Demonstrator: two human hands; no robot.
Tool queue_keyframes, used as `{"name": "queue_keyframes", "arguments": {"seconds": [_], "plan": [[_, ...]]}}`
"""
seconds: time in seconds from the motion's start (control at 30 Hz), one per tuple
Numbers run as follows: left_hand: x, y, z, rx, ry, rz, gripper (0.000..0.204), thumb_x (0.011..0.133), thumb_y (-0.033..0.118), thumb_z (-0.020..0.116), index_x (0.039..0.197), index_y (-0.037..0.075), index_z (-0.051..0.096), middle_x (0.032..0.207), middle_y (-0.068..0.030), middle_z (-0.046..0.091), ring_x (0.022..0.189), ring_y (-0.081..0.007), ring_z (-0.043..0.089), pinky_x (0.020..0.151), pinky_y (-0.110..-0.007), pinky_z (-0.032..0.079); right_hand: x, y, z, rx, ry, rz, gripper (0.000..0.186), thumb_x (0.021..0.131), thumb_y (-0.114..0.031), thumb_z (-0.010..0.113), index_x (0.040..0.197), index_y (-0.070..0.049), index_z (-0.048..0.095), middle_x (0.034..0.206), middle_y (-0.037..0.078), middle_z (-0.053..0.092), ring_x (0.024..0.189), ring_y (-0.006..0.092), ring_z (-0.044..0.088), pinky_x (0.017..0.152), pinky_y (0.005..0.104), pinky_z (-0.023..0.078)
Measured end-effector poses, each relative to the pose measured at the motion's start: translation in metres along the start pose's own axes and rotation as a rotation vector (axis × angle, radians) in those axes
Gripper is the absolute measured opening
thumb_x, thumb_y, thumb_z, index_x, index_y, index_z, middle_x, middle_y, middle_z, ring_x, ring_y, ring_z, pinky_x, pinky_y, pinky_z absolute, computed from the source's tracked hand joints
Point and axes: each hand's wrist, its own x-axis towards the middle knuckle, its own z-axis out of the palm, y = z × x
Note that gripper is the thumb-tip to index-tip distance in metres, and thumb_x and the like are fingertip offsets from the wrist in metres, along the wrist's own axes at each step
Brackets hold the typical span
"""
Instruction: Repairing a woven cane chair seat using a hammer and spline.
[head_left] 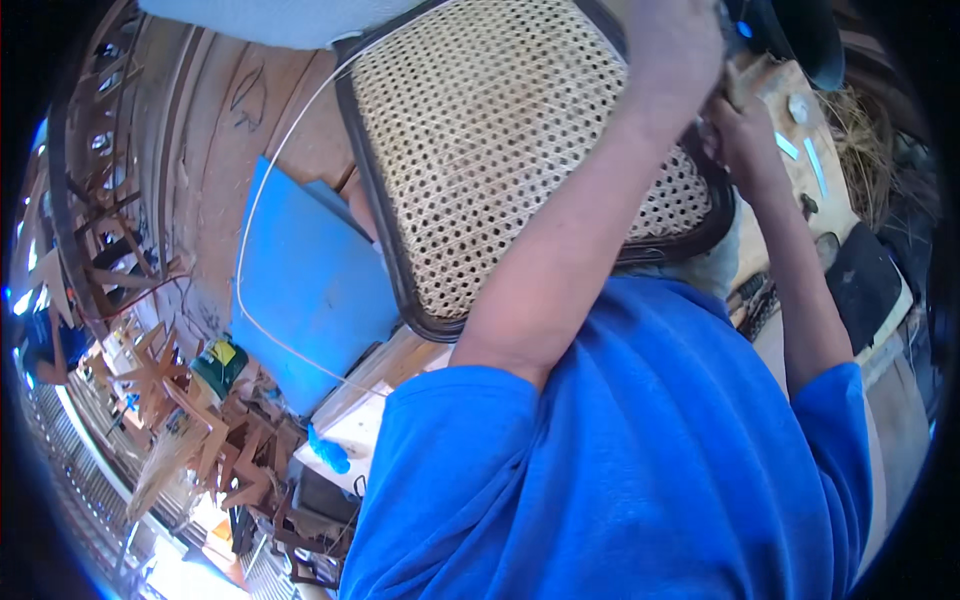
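Note:
A panel of woven cane [480,120] in a dark wooden frame [395,230] lies tilted in front of me, its holes in even rows. My left arm reaches across it to the frame's right side. There my left hand [690,35] is partly cut off by the top edge, its fingers hidden. Just beside it, my right hand [742,135] is closed at the frame's right edge, its fingers bent around something too small to make out. From the panel's upper left, a long pale cane strand [243,235] loops out and down toward my left sleeve.
On the left a blue sheet [310,280] lies over planks. Beyond it are wooden star-shaped pieces [160,365], a green can [220,365] and another person [50,345]. On the right, a wooden board [815,180] carries pale strips [815,165], beside loose fibres [862,150] and a dark pad [862,285].

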Motion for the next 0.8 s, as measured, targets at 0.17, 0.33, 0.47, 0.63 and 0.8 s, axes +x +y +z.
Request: {"name": "queue_keyframes", "arguments": {"seconds": [0.17, 0.33, 0.47, 0.63, 0.8], "plan": [[0.006, -0.002, 0.005, 0.125, 0.079, -0.096, 0.025, 0.095, 0.022, 0.047, 0.095, -0.001, 0.059, 0.087, -0.0239, 0.064, 0.084, -0.0383, 0.062, 0.079, -0.045, 0.047, 0.012, 0.003, 0.002, -0.058, -0.051, -0.089, 0.012, 0.091, -0.016, 0.052, 0.086, -0.005, 0.053, 0.061, -0.003, 0.045, 0.048, 0.0072, 0.042, 0.044, 0.0235, 0.034], [-0.002, -0.022, 0.001, 0.268, 0.314, 0.419, 0.027, 0.095, 0.025, 0.049, 0.098, 0.001, 0.060, 0.099, -0.0259, 0.063, 0.097, -0.0338, 0.063, 0.085, -0.043, 0.046, 0.028, 0.013, 0.001, -0.325, -0.004, -0.535, 0.011, 0.088, -0.014, 0.054, 0.092, -0.004, 0.055, 0.072, 0.001, 0.054, 0.065, 0.0102, 0.048, 0.060, 0.0274, 0.041], [-0.008, 0.008, -0.036, -0.175, 0.094, -0.210, 0.017, 0.093, 0.015, 0.056, 0.094, -0.002, 0.059, 0.077, -0.0081, 0.062, 0.068, -0.0143, 0.060, 0.061, -0.028, 0.050, 0.011, -0.016, -0.002, -0.243, -0.242, -0.276, 0.015, 0.083, -0.016, 0.060, 0.085, -0.001, 0.054, 0.075, 0.006, 0.054, 0.073, 0.0146, 0.051, 0.068, 0.0316, 0.043], [-0.012, -0.007, -0.037, -0.381, 0.079, -0.268, 0.013, 0.096, 0.013, 0.054, 0.095, 0.001, 0.059, 0.079, -0.0032, 0.061, 0.066, -0.0085, 0.057, 0.059, -0.022, 0.050, 0.004, -0.021, -0.004, -0.379, -0.274, -0.244, 0.022, 0.083, -0.020, 0.060, 0.091, 0.000, 0.054, 0.075, 0.007, 0.054, 0.072, 0.0160, 0.051, 0.069, 0.0332, 0.043], [-0.014, -0.006, -0.049, -0.546, 0.110, -0.336, 0.010, 0.095, 0.013, 0.056, 0.096, 0.003, 0.059, 0.078, -0.0010, 0.058, 0.067, -0.0071, 0.054, 0.060, -0.020, 0.049, -0.004, -0.029, -0.013, -0.279, -0.326, -0.073, 0.027, 0.087, -0.025, 0.059, 0.093, 0.001, 0.055, 0.076, 0.009, 0.055, 0.072, 0.0167, 0.052, 0.069, 0.0325, 0.044]]}}
